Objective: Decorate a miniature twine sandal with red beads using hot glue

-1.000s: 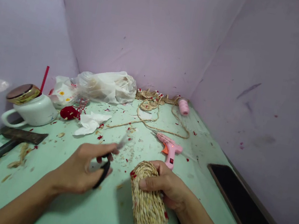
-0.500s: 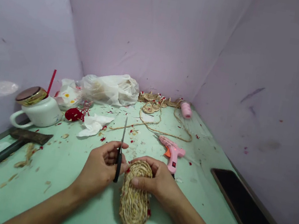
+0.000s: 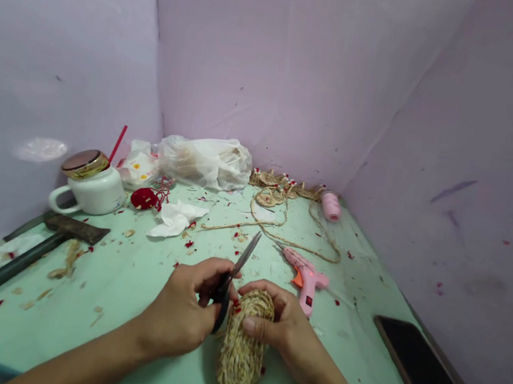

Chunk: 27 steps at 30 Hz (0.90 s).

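Observation:
My left hand (image 3: 191, 305) is closed around the black handles of a pair of scissors (image 3: 244, 259), whose blades point up and slightly right. The fingertips reach the upper left edge of an oval woven straw sole (image 3: 242, 357), where a bit of red yarn (image 3: 236, 306) shows. My right hand (image 3: 281, 324) grips the sole from the right, thumb on its coiled face and fingers behind it. The sole stands tilted over the green table. Beyond my right hand lies a pink glue gun (image 3: 306, 276) with an orange trigger.
At left are a hammer (image 3: 78, 228), a white mug (image 3: 99, 192) with a gold lid, and red yarn (image 3: 144, 198). A plastic bag (image 3: 210, 161), straw rope (image 3: 297, 245) and a pink thread spool (image 3: 331, 206) are at the back. A dark phone-like slab (image 3: 422, 377) lies right.
The scissors have turned from upright to leaning right, with the blades showing broader. The view has shifted, so the table things appear farther right. Both hands keep their holds.

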Motion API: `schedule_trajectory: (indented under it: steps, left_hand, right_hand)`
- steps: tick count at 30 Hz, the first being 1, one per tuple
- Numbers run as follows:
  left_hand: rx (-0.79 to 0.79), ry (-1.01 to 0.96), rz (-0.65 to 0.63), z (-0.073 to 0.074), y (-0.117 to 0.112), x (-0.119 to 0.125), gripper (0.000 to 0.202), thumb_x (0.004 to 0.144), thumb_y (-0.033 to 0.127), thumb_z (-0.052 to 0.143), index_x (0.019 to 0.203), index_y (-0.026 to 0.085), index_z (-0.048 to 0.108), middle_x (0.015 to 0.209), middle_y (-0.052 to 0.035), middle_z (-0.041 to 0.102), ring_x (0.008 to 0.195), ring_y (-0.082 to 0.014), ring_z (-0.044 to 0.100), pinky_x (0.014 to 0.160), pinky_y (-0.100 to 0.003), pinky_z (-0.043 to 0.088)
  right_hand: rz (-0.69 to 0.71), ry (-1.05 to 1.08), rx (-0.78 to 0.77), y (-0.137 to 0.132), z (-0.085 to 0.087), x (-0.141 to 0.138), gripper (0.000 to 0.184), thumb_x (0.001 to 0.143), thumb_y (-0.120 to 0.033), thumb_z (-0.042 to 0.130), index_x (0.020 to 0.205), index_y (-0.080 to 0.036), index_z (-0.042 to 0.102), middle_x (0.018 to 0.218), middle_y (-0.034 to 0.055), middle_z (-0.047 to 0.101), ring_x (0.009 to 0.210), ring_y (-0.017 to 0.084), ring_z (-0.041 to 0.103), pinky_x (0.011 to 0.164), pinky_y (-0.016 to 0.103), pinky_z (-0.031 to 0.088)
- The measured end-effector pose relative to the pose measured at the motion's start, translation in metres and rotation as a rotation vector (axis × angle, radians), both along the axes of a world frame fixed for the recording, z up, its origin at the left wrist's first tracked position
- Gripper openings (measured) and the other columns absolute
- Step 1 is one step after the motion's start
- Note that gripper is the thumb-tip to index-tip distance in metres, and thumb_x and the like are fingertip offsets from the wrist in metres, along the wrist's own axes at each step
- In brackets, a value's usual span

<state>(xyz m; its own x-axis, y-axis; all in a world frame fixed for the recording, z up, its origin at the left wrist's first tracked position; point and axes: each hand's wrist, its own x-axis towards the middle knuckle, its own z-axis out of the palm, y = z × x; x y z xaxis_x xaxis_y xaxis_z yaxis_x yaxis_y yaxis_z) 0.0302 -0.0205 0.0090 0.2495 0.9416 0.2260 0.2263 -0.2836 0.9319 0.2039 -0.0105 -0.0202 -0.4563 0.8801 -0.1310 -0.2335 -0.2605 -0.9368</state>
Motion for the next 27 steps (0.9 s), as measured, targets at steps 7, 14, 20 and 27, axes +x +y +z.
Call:
schedule_trajectory:
  steps: [7, 14, 20, 27]
  left_hand:
    - [0.080, 0.022, 0.110, -0.003, 0.003, -0.004, 0.027, 0.064, 0.008, 0.055, 0.089, 0.016, 0.056, 0.066, 0.0019, 0.059, 0.057, -0.0097, 0.053, 0.054, -0.020, 0.043]
    - [-0.192, -0.175, 0.246, 0.008, 0.011, -0.008, 0.035, 0.063, 0.025, 0.064, 0.093, 0.013, 0.051, 0.051, 0.0064, 0.050, 0.044, -0.0079, 0.045, 0.044, -0.020, 0.039]
    - [-0.231, -0.106, -0.010, 0.000, 0.013, 0.002, 0.030, 0.062, 0.015, 0.064, 0.090, 0.015, 0.054, 0.068, 0.0019, 0.060, 0.064, -0.0113, 0.056, 0.058, -0.021, 0.043]
    - [-0.389, -0.334, 0.207, 0.002, 0.017, -0.004, 0.045, 0.055, 0.019, 0.070, 0.094, 0.016, 0.047, 0.063, 0.0035, 0.057, 0.053, -0.0102, 0.053, 0.047, -0.020, 0.041]
  right_hand:
    - [-0.006, -0.018, -0.026, -0.002, 0.005, -0.001, 0.038, 0.051, -0.021, 0.079, 0.085, -0.017, 0.062, 0.069, -0.0009, 0.065, 0.060, 0.012, 0.057, 0.058, 0.024, 0.044]
    - [-0.013, -0.033, -0.048, -0.002, 0.004, -0.003, 0.042, 0.050, -0.023, 0.079, 0.087, -0.017, 0.060, 0.070, -0.0008, 0.064, 0.061, 0.013, 0.058, 0.060, 0.027, 0.045]
    - [-0.001, -0.003, 0.063, 0.002, -0.001, -0.015, 0.058, 0.046, -0.019, 0.080, 0.098, -0.020, 0.056, 0.090, 0.0017, 0.062, 0.080, 0.018, 0.058, 0.073, 0.031, 0.045]
    - [-0.252, -0.318, 0.219, 0.007, -0.007, -0.004, 0.054, 0.058, -0.033, 0.074, 0.106, -0.020, 0.052, 0.102, 0.0078, 0.055, 0.093, 0.021, 0.053, 0.077, 0.034, 0.044]
